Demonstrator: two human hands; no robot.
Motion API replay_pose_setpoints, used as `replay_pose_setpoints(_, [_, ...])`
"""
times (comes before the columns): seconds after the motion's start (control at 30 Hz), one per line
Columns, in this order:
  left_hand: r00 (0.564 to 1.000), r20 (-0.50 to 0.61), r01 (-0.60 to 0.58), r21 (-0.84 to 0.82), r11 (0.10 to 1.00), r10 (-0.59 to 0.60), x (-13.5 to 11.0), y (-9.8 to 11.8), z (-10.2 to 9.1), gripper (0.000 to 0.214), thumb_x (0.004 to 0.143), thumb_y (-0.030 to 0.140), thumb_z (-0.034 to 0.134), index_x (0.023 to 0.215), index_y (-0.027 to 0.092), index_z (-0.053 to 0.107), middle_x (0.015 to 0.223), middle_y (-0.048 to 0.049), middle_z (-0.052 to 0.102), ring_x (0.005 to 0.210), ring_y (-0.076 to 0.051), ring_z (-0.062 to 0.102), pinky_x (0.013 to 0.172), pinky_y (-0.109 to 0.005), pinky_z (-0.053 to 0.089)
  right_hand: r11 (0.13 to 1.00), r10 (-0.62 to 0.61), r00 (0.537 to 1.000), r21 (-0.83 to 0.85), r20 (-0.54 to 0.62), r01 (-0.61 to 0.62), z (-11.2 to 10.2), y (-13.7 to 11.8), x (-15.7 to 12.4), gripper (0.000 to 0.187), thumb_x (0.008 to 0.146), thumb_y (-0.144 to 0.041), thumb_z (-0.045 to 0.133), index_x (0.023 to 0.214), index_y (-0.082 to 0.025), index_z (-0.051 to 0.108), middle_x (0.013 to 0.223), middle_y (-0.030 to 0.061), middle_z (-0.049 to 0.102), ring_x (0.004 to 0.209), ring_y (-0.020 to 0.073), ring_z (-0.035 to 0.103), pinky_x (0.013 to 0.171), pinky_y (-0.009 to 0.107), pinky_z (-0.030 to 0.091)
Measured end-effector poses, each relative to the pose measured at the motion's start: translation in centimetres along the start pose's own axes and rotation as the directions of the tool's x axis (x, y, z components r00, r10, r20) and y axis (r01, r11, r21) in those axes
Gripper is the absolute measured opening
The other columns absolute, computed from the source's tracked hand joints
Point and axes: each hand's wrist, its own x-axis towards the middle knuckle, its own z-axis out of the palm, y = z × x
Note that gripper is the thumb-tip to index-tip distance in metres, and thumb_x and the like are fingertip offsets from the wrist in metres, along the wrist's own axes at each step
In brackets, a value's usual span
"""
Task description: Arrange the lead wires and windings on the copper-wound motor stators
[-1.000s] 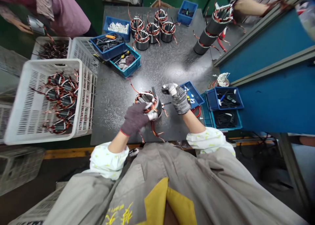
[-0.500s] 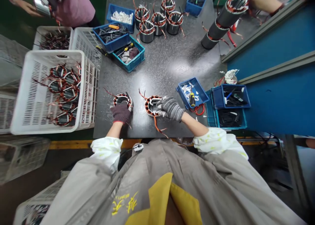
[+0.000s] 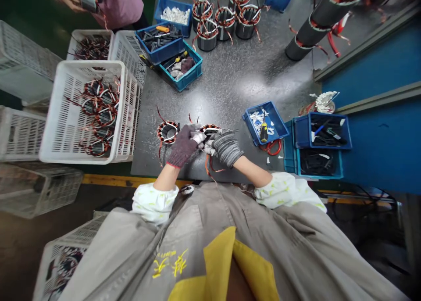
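Between my hands on the dark table sits a motor stator point(image 3: 209, 127) with orange-red windings and white lacing. My left hand point(image 3: 184, 145), in a purple-brown glove, has its fingers closed at the stator's left rim. The grey striped glove of my right hand point(image 3: 226, 147) closes on the right side. Gloves cover much of the stator, and any small part between the fingertips is hidden. Reddish leads point(image 3: 208, 167) trail from it toward the table's front edge. A second stator point(image 3: 162, 132) stands untouched just left of my left hand.
Right of my hands are a blue tray point(image 3: 282, 124) with a screwdriver point(image 3: 263, 132) and stacked bins point(image 3: 342, 138). Several stators point(image 3: 207, 42) stand at the back; others form a leaning stack point(image 3: 309, 33). A white crate point(image 3: 49, 125) is left. A co-worker's hand point(image 3: 70, 2) shows top left.
My left hand has let go of the left stator and moved right to the one at my right hand. The whole view has shifted slightly.
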Motion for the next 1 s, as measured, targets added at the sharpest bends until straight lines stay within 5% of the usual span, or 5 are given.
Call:
replay_pose_setpoints(0.1, [0.977,-0.178,0.116,-0.023,0.993,-0.118,-0.1,-1.8,0.2,0.042,0.087,0.034,0.075,0.124,0.019,0.06,0.114,-0.0104,0.076,0.103,-0.025,0.072,0.096,-0.04,0.056,0.995,0.073,0.992,0.081,-0.105,-0.064,2.1,-0.9,-1.2,0.021,0.1,-0.034,0.064,0.101,-0.023,0.081,0.114,0.009,0.078,0.111,0.0308,0.064,0.107,0.051,0.046])
replay_pose_setpoints(0.33, [0.983,-0.035,0.18,-0.007,0.984,-0.18,1.0,-3.3,1.3,0.04,0.086,0.044,0.078,0.113,0.022,0.06,0.116,-0.0097,0.076,0.11,-0.029,0.072,0.098,-0.041,0.055,0.943,0.315,0.87,0.226,-0.38,-0.243,0.3,-1.0,-2.8,0.05,0.112,-0.027,0.025,0.116,-0.017,0.074,0.111,0.0129,0.076,0.103,0.0235,0.069,0.096,0.041,0.056])
replay_pose_setpoints(0.63, [0.985,0.0,0.174,0.118,0.978,-0.175,1.5,-3.9,1.0,0.042,0.088,0.053,0.072,0.114,0.023,0.059,0.119,-0.0135,0.075,0.112,-0.034,0.072,0.095,-0.046,0.055,0.951,0.073,0.987,0.309,-0.144,-0.025,-2.5,0.3,5.6,0.01,0.092,-0.027,0.071,0.09,-0.021,0.078,0.116,0.0081,0.079,0.12,0.0279,0.065,0.117,0.047,0.041])
replay_pose_setpoints(0.87, [0.992,-0.058,0.115,0.128,0.985,-0.108,0.5,-3.4,1.0,0.042,0.092,0.043,0.068,0.129,0.023,0.062,0.125,-0.0109,0.075,0.117,-0.029,0.07,0.1,-0.044,0.054,0.764,0.434,0.843,0.626,-0.317,-0.158,-1.9,3.9,6.0,0.054,0.104,-0.064,0.039,0.087,-0.022,0.068,0.078,0.0057,0.068,0.079,0.0204,0.067,0.079,0.035,0.057])
replay_pose_setpoints(1.0, [0.965,-0.093,-0.194,0.378,0.905,0.246,0.5,-1.2,1.3,0.04,0.102,0.036,0.053,0.139,0.026,0.065,0.147,-0.0113,0.064,0.141,-0.031,0.054,0.119,-0.049,0.039,0.615,0.59,0.727,0.779,-0.351,-0.123,-3.2,8.2,4.4,0.051,0.1,-0.067,0.044,0.086,-0.023,0.065,0.078,0.0046,0.065,0.083,0.0203,0.067,0.083,0.037,0.058])
